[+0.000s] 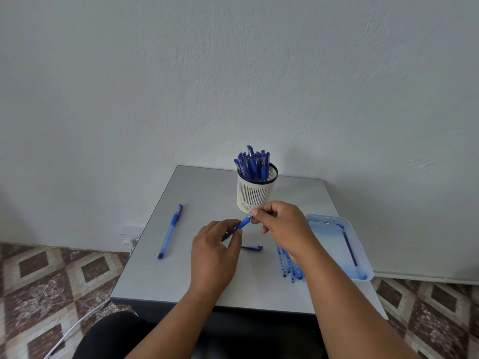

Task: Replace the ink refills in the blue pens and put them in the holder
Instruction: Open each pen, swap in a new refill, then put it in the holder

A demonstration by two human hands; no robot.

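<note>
My left hand (pixel 215 251) grips a blue pen barrel (pixel 242 224) above the grey table (pixel 197 278). My right hand (pixel 281 224) pinches the barrel's tip end with its fingertips. A blue pen cap (pixel 252 247) lies on the table just below the hands. A whole capped blue pen (pixel 170 232) lies to the left. Behind the hands stands the white slotted holder (pixel 255 193), filled with several blue pens (pixel 252 163). A bundle of refills (pixel 290 265) lies under my right wrist, partly hidden.
A clear plastic tray (pixel 361 244) sits at the table's right edge with one dark refill (pixel 350 248) inside. A white wall rises close behind the table. Patterned floor tiles and a white cable (pixel 75 325) lie to the left.
</note>
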